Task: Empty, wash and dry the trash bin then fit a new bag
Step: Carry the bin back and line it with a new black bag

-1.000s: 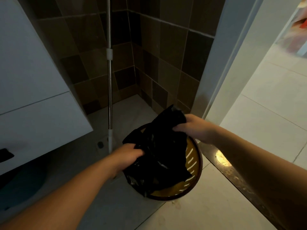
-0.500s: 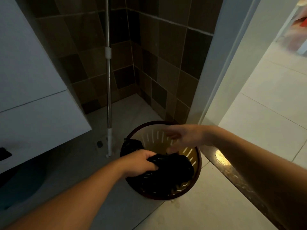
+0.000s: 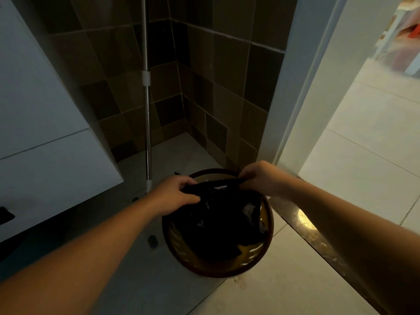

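Black crumpled plastic bag lying in round slatted yellow bin, left hand and right hand both pinching its stretched top edge.

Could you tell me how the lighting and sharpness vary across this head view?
Head view: dim over the bin and black bag, bright on the doorway floor, glare on the threshold, blurred top right.
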